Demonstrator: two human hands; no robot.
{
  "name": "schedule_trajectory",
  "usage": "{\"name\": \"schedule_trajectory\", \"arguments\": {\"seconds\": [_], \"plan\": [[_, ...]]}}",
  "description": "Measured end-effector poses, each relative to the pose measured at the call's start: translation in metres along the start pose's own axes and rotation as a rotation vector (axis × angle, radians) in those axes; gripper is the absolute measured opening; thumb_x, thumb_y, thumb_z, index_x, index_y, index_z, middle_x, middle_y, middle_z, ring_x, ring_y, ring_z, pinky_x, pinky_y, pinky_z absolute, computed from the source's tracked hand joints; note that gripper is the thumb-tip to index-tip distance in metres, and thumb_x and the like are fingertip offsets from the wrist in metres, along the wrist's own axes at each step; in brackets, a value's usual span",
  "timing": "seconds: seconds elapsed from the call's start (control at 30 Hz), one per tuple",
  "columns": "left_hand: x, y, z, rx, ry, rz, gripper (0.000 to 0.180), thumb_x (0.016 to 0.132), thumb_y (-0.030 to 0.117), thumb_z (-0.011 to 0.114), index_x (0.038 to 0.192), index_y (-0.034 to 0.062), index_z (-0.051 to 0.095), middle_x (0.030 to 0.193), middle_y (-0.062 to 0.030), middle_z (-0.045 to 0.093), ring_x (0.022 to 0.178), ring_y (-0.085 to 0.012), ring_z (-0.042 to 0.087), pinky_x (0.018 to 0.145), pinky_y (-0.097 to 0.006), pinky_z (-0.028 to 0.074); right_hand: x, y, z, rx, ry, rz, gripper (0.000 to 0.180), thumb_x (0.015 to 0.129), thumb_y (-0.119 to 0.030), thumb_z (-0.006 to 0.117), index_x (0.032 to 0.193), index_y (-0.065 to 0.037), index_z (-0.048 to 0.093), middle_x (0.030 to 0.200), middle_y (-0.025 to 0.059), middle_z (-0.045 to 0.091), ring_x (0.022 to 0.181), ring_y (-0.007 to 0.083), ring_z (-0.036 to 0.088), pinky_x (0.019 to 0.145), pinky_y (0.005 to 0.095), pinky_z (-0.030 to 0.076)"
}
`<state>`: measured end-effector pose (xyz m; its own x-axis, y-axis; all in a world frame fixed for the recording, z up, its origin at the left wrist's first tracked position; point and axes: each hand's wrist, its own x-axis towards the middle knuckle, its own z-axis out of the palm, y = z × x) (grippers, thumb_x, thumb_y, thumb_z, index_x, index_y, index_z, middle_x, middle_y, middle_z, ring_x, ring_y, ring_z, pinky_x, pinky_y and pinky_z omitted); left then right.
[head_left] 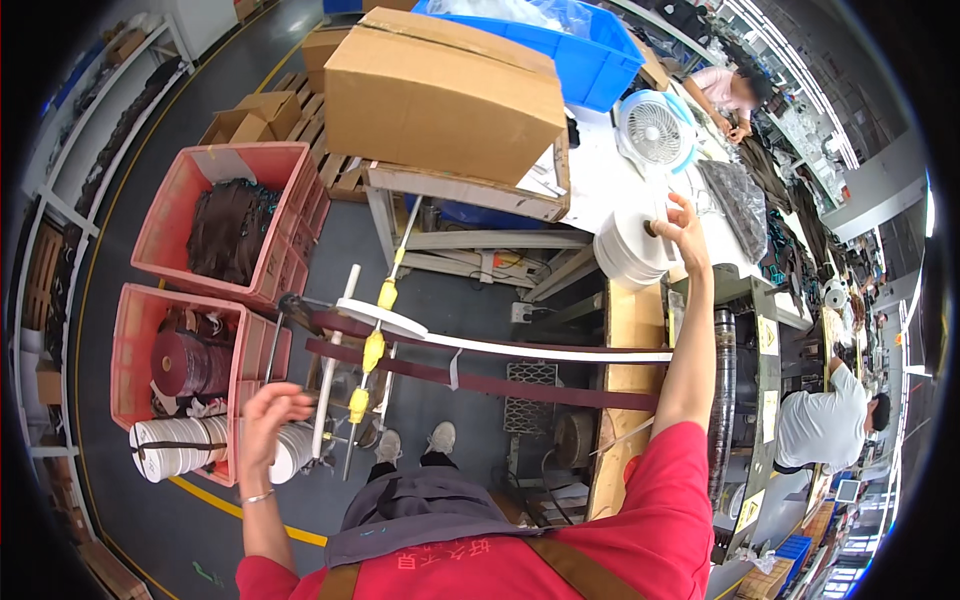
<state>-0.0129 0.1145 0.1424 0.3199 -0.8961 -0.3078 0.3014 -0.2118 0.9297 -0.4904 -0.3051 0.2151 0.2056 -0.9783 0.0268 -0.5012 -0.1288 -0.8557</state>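
Observation:
My right hand [682, 238] is stretched out to the far right, its fingers at the dark core of a stack of white rolls [628, 255] on the white table's edge; it grips the top one there. My left hand [275, 412] hangs with fingers loosely bent and apart, holding nothing, beside a reel stand with a white rod [325, 390]. On the stand, a flat white roll [395, 320] sits on a spindle with yellow clamps [373, 350]. A white strap [560, 350] and a dark maroon strap [520, 392] run rightward from the stand, passing behind my right forearm.
Two pink crates [150, 215] stand at left; the nearer holds a maroon roll [185, 362], with white rolls [180, 447] beside it. A cardboard box [440, 100], a blue bin [600, 60] and a small fan [655, 132] are ahead. Two people [825, 420] work at right.

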Motion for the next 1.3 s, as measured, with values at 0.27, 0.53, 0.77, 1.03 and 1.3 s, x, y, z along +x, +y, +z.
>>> {"name": "schedule_trajectory", "arguments": {"seconds": [0.27,0.53,0.77,1.03,1.3], "plan": [[0.053,0.023,0.200,-0.303,-0.607,0.023,0.038,0.084,0.010,0.054,0.117,-0.0044,0.044,0.108,-0.0145,0.055,0.097,-0.0183,0.054,0.083,-0.028,0.044,-0.181,-0.084,0.124,0.633,-0.236,-0.249,0.089,0.048,-0.022,0.083,0.122,0.000,0.038,0.119,0.0078,0.045,0.114,0.0193,0.040,0.098,0.0328,0.028],[-0.004,0.003,0.179,-0.426,-0.665,-0.041,0.067,0.077,0.021,0.064,0.130,0.0028,0.027,0.120,-0.0113,0.047,0.114,-0.0184,0.043,0.100,-0.034,0.027,-0.306,-0.088,0.190,0.213,-0.194,-0.372,0.070,0.053,-0.014,0.078,0.115,-0.005,0.048,0.117,0.0124,0.048,0.113,0.0259,0.043,0.097,0.0356,0.031],[-0.042,-0.036,0.141,-0.257,-0.479,0.185,0.082,0.070,0.013,0.069,0.132,0.0040,0.016,0.110,-0.0114,0.048,0.104,-0.0201,0.047,0.094,-0.034,0.035,-0.386,-0.128,0.230,-0.083,0.311,-0.339,0.030,0.067,-0.003,0.067,0.096,0.000,0.059,0.082,0.0123,0.061,0.075,0.0255,0.060,0.067,0.0306,0.048],[-0.101,-0.058,0.140,0.077,-0.485,0.416,0.090,0.067,0.015,0.072,0.132,0.0031,0.011,0.110,-0.0128,0.046,0.102,-0.0206,0.046,0.093,-0.035,0.034,-0.456,-0.140,0.236,-0.375,0.325,-0.157,0.007,0.075,0.000,0.056,0.081,0.001,0.059,0.072,0.0148,0.059,0.061,0.0286,0.060,0.054,0.0324,0.047],[-0.157,-0.074,0.160,0.140,-0.642,0.371,0.093,0.066,0.018,0.073,0.132,0.0018,0.009,0.110,-0.0138,0.046,0.101,-0.0207,0.047,0.092,-0.035,0.034,-0.519,-0.124,0.217,-0.460,0.521,-0.111,0.003,0.069,-0.001,0.057,0.073,0.000,0.056,0.058,0.0120,0.055,0.046,0.0215,0.055,0.043,0.0291,0.043]]}}
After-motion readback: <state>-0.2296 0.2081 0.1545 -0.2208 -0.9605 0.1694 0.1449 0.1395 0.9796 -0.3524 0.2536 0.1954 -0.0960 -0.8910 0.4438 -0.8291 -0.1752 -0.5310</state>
